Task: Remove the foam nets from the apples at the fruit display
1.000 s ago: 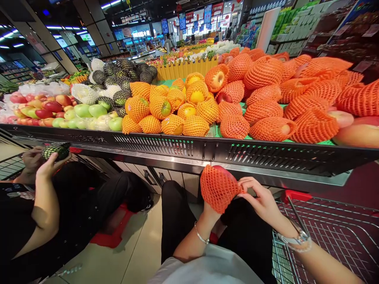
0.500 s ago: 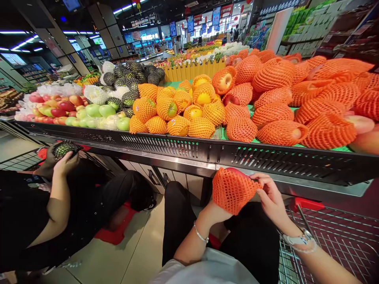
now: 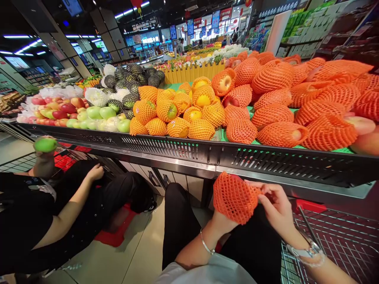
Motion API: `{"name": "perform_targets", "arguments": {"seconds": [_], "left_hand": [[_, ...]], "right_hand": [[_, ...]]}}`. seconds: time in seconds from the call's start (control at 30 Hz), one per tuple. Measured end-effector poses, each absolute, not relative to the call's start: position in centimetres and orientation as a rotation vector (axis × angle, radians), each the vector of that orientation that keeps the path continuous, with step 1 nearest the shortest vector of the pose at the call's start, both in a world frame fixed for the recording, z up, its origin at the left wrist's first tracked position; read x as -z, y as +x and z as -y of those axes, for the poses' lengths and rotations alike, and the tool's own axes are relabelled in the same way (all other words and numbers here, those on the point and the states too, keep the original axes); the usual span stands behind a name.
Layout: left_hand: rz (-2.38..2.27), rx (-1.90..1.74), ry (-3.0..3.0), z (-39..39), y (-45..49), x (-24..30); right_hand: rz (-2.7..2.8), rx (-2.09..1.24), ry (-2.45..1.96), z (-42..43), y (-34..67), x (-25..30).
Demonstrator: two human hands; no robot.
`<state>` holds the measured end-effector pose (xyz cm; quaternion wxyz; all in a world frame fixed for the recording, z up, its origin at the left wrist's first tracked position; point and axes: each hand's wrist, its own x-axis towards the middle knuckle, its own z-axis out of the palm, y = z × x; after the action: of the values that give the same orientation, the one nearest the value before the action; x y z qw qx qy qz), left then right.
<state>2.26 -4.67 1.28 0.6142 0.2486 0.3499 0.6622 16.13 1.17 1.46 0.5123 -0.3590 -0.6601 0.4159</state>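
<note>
Lower centre of the head view: one round fruit [image 3: 233,195] in a soft orange foam net, a diamond mesh. The left hand [image 3: 220,221] cups it from below, fingers hidden behind. The right hand [image 3: 275,207] pinches the net's edge. Beside it at lower right, a wire cart [image 3: 340,240].
</note>
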Motion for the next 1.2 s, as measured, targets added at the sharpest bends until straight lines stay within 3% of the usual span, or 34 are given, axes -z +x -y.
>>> {"name": "perform_targets", "arguments": {"seconds": [0.2, 0.47, 0.7, 0.87, 0.97, 1.1, 1.2], "left_hand": [[-0.979, -1.541, 0.849, 4.3, 1.8, 1.0], [-0.979, -1.357, 1.152, 3.1, 1.8, -0.8], [-1.053, -1.061, 1.576, 4.3, 1.3, -1.5], [-0.921, -1.118, 1.668, 5.6, 1.1, -1.6], [-0.901, -1.266, 1.509, 5.6, 1.9, -0.6], [-0.961, -1.655, 0.736, 4.6, 3.6, 1.3], [-0.711, -1.566, 0.411, 4.1, 4.4, 1.4]], "right_hand": [[1.555, -1.42, -0.882, -0.5, 15.2, 0.4], [1.166, -1.502, -0.999, 0.4, 13.8, 2.9], [1.221, -1.318, -0.957, -1.1, 15.3, 2.6], [1.145, -1.085, -1.015, -2.9, 17.3, 1.7], [1.068, -0.913, -1.01, -3.6, 18.5, 1.3], [1.216, -0.8, -0.915, -3.0, 18.3, 0.6], [1.403, -0.864, -0.838, -1.9, 16.8, 0.1]]}}
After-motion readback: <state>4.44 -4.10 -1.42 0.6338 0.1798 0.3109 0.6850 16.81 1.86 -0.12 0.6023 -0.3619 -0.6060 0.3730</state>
